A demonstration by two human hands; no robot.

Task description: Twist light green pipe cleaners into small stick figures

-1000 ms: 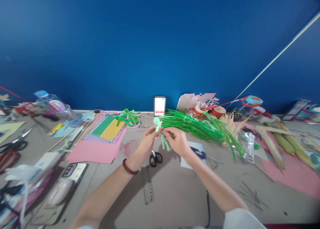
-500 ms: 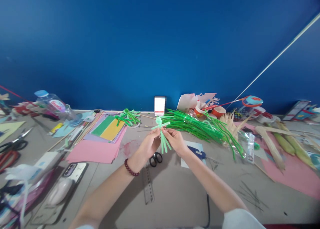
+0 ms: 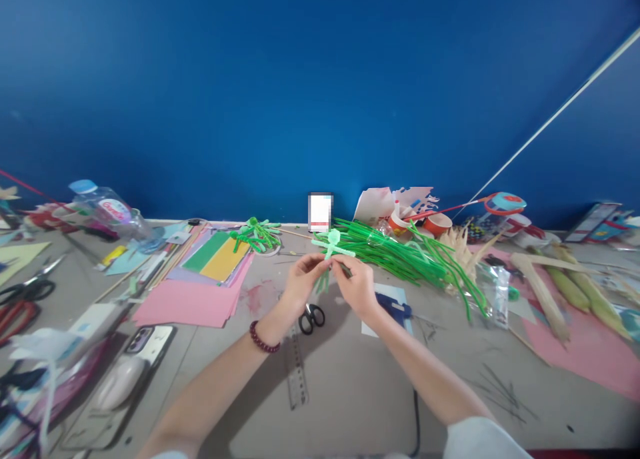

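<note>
A light green pipe-cleaner figure (image 3: 333, 243) is pinched between both my hands above the middle of the table. It has a rounded head, two arms spread sideways and several legs hanging below my fingers. My left hand (image 3: 303, 279) grips its middle from the left, thumb and fingertips pressed together. From the right, my right hand (image 3: 356, 282) pinches the same spot, its fingertips touching the left ones. Fingers cover the figure's waist. Black-handled scissors (image 3: 312, 319) and a clear ruler (image 3: 297, 372) lie beneath my hands.
Green pipe cleaners (image 3: 400, 252) lie in a pile behind my right hand. A blue glue gun (image 3: 394, 307) rests on pale paper. Left are pink sheets (image 3: 190, 302), more green figures (image 3: 257, 235) and a phone (image 3: 143, 355). A small screen (image 3: 320, 212) stands against the blue wall.
The figure has shifted slightly right and tilted, and more of its legs are hidden by my fingers. Both hands have turned inward, with their fingertips closer together.
</note>
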